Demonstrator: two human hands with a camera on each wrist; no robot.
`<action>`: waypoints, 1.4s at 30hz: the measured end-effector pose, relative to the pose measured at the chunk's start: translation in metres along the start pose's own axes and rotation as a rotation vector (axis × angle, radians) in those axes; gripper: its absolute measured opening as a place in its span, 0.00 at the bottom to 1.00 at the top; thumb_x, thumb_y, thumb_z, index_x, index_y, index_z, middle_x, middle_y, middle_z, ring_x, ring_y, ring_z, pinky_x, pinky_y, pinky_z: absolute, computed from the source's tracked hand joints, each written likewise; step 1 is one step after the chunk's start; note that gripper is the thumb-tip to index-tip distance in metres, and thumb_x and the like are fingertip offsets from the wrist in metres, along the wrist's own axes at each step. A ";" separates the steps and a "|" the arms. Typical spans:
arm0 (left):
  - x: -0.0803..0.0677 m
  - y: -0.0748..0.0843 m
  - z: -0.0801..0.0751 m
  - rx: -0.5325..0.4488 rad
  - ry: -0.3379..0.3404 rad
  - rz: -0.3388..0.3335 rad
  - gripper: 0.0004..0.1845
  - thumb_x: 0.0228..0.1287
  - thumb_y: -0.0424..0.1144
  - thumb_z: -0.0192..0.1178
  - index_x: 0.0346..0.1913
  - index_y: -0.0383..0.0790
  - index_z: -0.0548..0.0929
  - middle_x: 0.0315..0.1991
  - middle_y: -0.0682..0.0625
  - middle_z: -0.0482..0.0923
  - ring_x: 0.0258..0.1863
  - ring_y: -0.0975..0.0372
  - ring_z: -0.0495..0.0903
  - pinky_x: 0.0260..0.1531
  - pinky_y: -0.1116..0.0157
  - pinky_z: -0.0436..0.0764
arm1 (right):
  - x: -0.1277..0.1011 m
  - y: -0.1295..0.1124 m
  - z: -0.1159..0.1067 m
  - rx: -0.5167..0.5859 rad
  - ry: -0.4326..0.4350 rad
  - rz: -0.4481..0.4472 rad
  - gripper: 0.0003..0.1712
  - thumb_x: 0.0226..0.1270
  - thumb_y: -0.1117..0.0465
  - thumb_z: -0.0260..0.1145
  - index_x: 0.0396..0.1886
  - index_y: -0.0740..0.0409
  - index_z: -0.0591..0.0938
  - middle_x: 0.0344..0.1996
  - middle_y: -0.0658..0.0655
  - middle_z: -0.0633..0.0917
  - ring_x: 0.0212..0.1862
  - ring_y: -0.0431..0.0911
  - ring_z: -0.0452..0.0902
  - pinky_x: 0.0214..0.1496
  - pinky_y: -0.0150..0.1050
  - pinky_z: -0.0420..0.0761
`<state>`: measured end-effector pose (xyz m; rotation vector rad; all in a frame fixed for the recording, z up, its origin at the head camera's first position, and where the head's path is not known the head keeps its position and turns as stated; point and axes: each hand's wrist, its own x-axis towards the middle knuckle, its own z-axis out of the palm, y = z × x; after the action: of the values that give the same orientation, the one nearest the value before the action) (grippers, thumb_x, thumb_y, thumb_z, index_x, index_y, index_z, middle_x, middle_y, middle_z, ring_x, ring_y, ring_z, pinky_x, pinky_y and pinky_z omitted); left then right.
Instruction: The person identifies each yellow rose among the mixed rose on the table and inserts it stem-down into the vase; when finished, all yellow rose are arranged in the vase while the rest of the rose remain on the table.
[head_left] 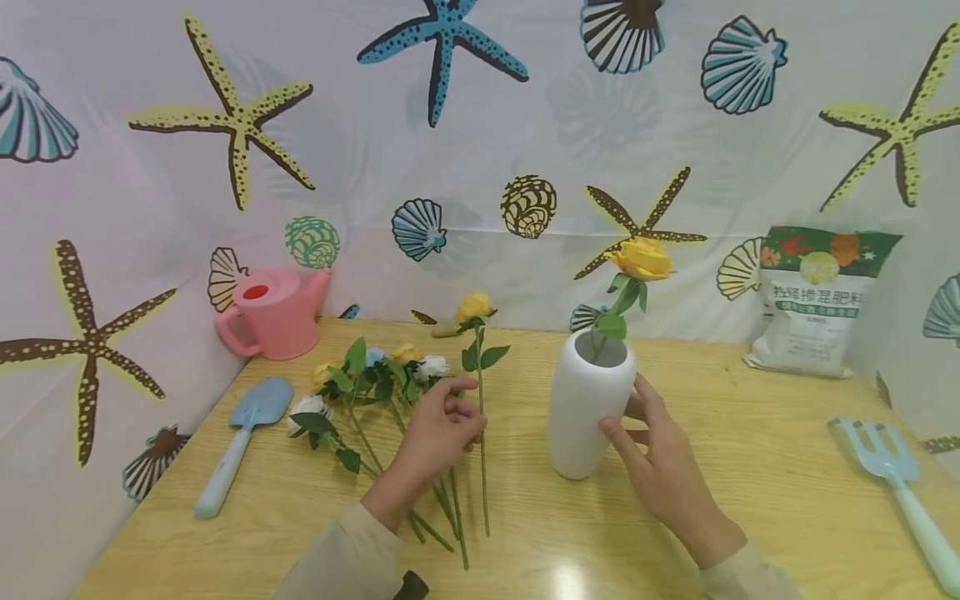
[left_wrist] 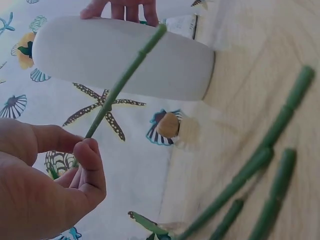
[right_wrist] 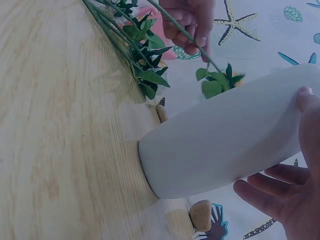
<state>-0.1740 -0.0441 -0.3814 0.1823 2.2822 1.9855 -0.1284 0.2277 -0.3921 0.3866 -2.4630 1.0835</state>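
My left hand (head_left: 438,429) pinches the green stem of a yellow rose (head_left: 475,307) between thumb and fingertips. The flower points up and away, and the stem's cut end (left_wrist: 159,32) crosses in front of the vase in the left wrist view. A white vase (head_left: 581,417) stands on the table to the right of that stem. My right hand (head_left: 667,467) grips the vase from its right side, thumb (right_wrist: 305,97) on one side and fingers on the other. Another yellow rose (head_left: 641,258) stands in the vase, its lower stem hidden inside.
Several loose flowers (head_left: 375,375) lie under and left of my left hand. A blue trowel (head_left: 243,433) and pink watering can (head_left: 277,312) are on the left. A fertilizer bag (head_left: 813,304) and blue hand fork (head_left: 892,479) are on the right. Stones (right_wrist: 201,215) lie behind the vase.
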 end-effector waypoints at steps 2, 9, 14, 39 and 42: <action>0.001 0.005 0.002 -0.042 0.023 0.005 0.25 0.69 0.25 0.59 0.67 0.35 0.71 0.36 0.44 0.80 0.26 0.60 0.78 0.31 0.60 0.80 | 0.000 0.000 0.000 0.005 -0.001 -0.002 0.39 0.75 0.61 0.63 0.79 0.58 0.56 0.59 0.66 0.82 0.58 0.59 0.82 0.48 0.50 0.86; 0.010 0.030 0.007 -0.253 0.130 0.046 0.27 0.68 0.24 0.60 0.68 0.36 0.68 0.34 0.51 0.79 0.26 0.63 0.79 0.29 0.69 0.82 | 0.000 0.000 0.000 0.013 -0.005 -0.003 0.39 0.75 0.61 0.63 0.79 0.59 0.56 0.59 0.67 0.82 0.58 0.59 0.81 0.49 0.53 0.86; 0.018 0.058 0.010 -0.383 0.213 0.154 0.26 0.68 0.24 0.60 0.66 0.39 0.68 0.34 0.52 0.79 0.26 0.64 0.80 0.29 0.70 0.83 | 0.000 0.001 -0.001 0.015 -0.003 0.003 0.40 0.75 0.61 0.63 0.79 0.58 0.56 0.59 0.67 0.82 0.58 0.60 0.82 0.49 0.53 0.86; 0.053 0.112 0.046 -0.352 0.237 0.457 0.25 0.67 0.24 0.60 0.63 0.38 0.65 0.32 0.52 0.76 0.27 0.61 0.83 0.29 0.70 0.83 | -0.001 0.000 -0.001 0.011 0.007 -0.015 0.39 0.75 0.62 0.63 0.79 0.59 0.56 0.58 0.67 0.82 0.57 0.59 0.82 0.48 0.52 0.86; 0.054 0.110 0.051 -0.316 0.209 0.444 0.26 0.67 0.24 0.61 0.64 0.37 0.66 0.32 0.51 0.77 0.28 0.55 0.83 0.29 0.70 0.83 | 0.000 0.000 -0.001 0.013 0.012 -0.016 0.39 0.75 0.62 0.63 0.79 0.58 0.57 0.58 0.67 0.82 0.57 0.60 0.82 0.48 0.52 0.86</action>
<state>-0.2176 0.0292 -0.2797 0.5125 2.1400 2.6689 -0.1277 0.2286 -0.3911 0.4018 -2.4391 1.0932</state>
